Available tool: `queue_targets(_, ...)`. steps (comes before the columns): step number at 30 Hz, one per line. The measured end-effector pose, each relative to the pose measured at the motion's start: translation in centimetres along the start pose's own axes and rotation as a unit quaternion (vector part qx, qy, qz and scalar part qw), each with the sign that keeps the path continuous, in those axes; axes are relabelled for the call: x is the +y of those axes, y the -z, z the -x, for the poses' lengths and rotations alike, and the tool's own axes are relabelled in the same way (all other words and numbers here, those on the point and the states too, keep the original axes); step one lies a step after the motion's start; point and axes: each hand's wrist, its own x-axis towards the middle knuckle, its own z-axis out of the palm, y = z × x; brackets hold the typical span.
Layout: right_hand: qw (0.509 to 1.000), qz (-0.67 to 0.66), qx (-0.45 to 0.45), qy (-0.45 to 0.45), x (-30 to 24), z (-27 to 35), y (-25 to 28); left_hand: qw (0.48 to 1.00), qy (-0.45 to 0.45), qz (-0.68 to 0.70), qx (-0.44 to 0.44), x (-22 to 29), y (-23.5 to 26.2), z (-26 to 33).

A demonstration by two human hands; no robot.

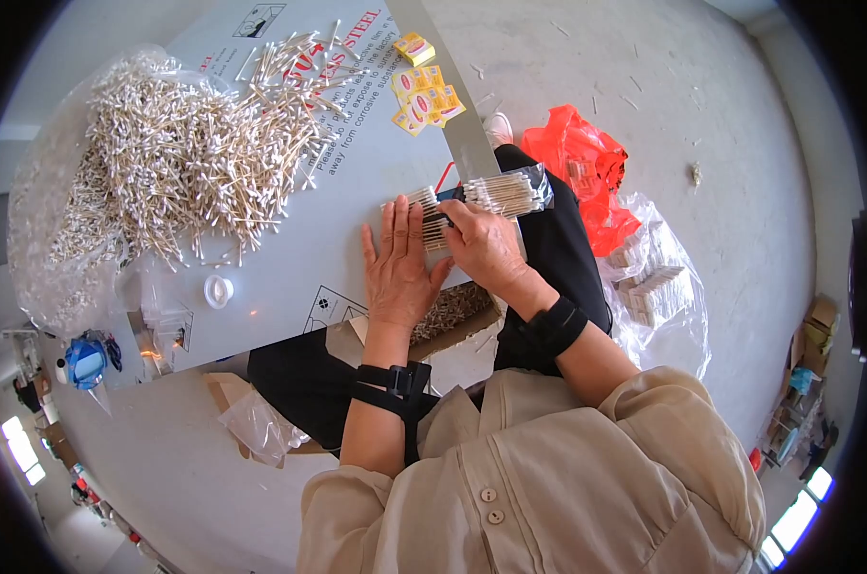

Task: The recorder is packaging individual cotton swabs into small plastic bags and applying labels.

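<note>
My left hand [399, 273] lies flat with fingers stretched out, pressing the near-left end of a row of cotton swabs [434, 230] on the metal-topped table [290, 258]. Beside it, my right hand [488, 251] is closed at the right end of that row, its fingers curled around something dark that is mostly hidden. Just beyond the right hand, a second batch of cotton swabs [502, 193] lies side by side, partly in a clear plastic bag [543, 187] at the table's edge. A big heap of loose swabs [185, 153] spreads over the left of the table.
Yellow-and-white labels [429, 100] and a small yellow box [414, 49] lie at the far edge. A round white container [218, 291] stands left of my hands. Below the table edge is a cardboard box [481, 330]. Red [572, 163] and clear bags [678, 320] rest on the right.
</note>
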Motion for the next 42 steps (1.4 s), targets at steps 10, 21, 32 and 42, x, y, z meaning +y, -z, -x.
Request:
queue_targets(10, 1.000, -0.001, -0.020, -0.007, -0.2, -0.3, 0.3, 1.000, 0.001, -0.009, -0.006, 0.0, 0.1, 0.0)
queue_targets(21, 0.999, 0.015, 0.016, 0.044, 0.0, -2.2, -0.4, 1.000, -0.013, -0.006, 0.007, -0.3, -0.4, 0.1)
queue_targets(32, 0.987, 0.034, 0.038, 0.154, 1.1, -5.8, -0.9, 1.000, -0.013, 0.001, 0.009, -0.3, -0.2, 0.2)
queue_targets(42, 0.981, 0.006, -0.064, 0.182, 2.2, -7.5, 0.9, 0.999, -0.018, -0.021, 0.016, -0.5, -0.4, 0.3)
